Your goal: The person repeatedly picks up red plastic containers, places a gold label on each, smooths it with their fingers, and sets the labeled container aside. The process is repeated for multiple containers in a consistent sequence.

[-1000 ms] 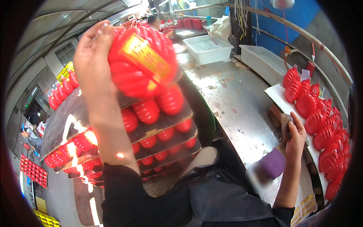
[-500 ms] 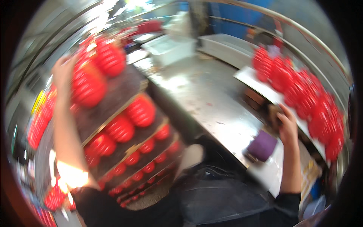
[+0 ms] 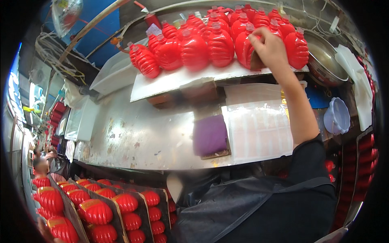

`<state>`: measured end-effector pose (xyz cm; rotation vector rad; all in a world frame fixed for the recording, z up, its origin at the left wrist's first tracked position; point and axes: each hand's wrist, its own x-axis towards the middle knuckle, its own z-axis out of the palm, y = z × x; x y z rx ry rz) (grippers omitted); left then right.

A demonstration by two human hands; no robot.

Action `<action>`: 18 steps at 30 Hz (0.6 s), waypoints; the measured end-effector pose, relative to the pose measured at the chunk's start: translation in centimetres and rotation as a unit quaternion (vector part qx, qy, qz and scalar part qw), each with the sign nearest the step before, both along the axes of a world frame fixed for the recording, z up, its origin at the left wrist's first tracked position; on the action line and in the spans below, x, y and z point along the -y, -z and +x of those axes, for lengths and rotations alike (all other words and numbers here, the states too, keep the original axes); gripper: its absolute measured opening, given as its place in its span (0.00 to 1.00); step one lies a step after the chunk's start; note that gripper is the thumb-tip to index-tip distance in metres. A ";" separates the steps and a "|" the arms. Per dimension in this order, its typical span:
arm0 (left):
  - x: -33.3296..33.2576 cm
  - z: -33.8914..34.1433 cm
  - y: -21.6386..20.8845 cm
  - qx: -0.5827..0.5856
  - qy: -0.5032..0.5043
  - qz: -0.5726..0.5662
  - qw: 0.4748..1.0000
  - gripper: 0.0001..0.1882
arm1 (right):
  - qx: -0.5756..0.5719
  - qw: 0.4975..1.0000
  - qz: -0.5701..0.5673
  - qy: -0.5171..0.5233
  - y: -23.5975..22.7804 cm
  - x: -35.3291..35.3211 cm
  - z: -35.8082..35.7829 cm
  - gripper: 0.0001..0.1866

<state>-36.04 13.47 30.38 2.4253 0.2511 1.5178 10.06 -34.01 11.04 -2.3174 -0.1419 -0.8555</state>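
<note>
My right hand [image 3: 271,47] reaches over the row of red ribbed bottle-shaped pieces with clear short necks. Its fingers are curled, and a small brown piece [image 3: 256,61] shows under the palm, its kind unclear. Just behind it stands a red bottle-shaped piece [image 3: 244,48], partly covered by the hand. At the lower left rim, part of my left hand [image 3: 43,230] shows beside a red ribbed piece [image 3: 63,230] with a brownish patch. Most of its fingers are hidden. A folded purple cloth [image 3: 210,135] lies on the metal table [image 3: 133,141].
The bottle-shaped pieces stand on a raised white board [image 3: 170,84]. Racks of red pieces [image 3: 95,211] fill the lower left. A metal basin [image 3: 330,60] and a lilac bucket [image 3: 336,116] are at the right. White bins [image 3: 81,117] stand left; another person [image 3: 40,166] is beyond the rack.
My view has turned to the right, so the rack now lies at the lower left. My right hand has moved to the red pieces on the board; my left is mostly out of view.
</note>
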 end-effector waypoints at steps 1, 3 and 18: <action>1.3 2.3 1.6 -0.058 0.030 -0.066 0.996 0.23 | 0.043 0.996 -0.054 0.061 -0.6 1.1 1.1 0.21; 4.3 6.8 6.7 -0.051 0.047 -0.119 0.990 0.26 | 0.070 0.985 -0.101 0.125 -1.8 2.2 3.4 0.25; 13.9 32.2 19.8 -0.299 0.417 -0.241 0.824 0.23 | 0.003 0.961 -0.228 -0.154 -6.3 0.0 0.6 0.11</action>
